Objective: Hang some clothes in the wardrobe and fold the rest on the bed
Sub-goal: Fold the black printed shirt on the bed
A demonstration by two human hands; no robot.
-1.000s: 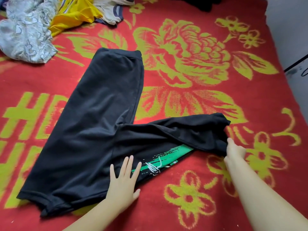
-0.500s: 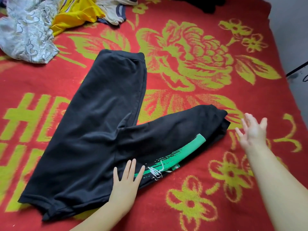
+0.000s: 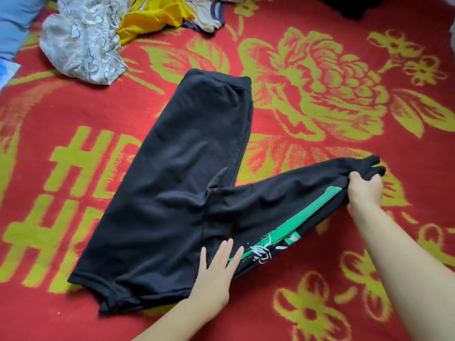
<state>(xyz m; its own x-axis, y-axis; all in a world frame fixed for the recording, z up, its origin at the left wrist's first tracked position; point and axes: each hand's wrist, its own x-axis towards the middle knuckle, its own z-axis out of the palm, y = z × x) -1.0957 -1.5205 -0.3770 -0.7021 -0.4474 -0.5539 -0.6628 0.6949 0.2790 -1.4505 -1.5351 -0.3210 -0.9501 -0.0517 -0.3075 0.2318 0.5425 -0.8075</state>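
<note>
The left hand (image 3: pixel 216 274) lies flat, pinning the black trousers (image 3: pixel 187 183) to the bed (image 3: pixel 344 303); the right hand (image 3: pixel 364 190) grips the cuff, likely to fold the leg across.

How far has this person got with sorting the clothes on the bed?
Early on, it seems. No folded garment is in view. In hand: the black trousers lie spread in a V on the red blanket; the left hand presses flat near the waist while the right hand grips the cuff of the green-striped leg. Left: a crumpled pile at the far edge. No wardrobe shows.
</note>
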